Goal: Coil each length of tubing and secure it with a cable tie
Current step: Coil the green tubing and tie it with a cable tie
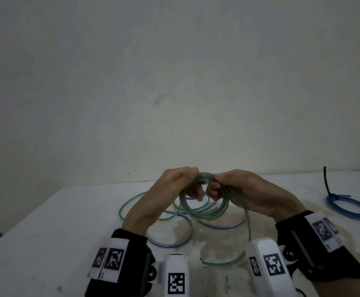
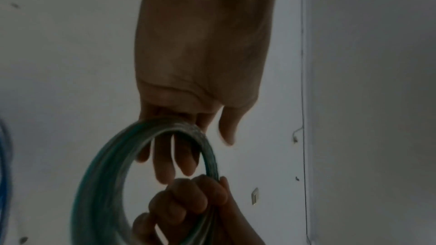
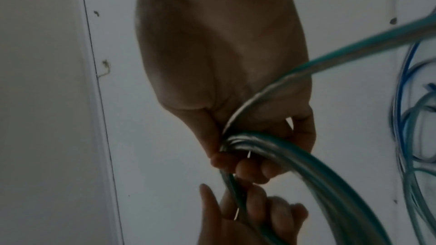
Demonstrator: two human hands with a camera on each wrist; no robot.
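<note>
Green tubing coil (image 1: pixel 204 200) between both hands' fingers (image 1: pixel 214 190)

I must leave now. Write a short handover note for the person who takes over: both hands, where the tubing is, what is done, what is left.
Right hand grips the green coil at its top; left hand holds the same coil beside it, above the table.
A green tail hangs from the coil to the table, so coiling is not finished, and no tie is on it yet.
Done: blue coil, far right, tied with a black cable tie.
Left: loose blue-striped tubing and more green tubing on the table.
</note>
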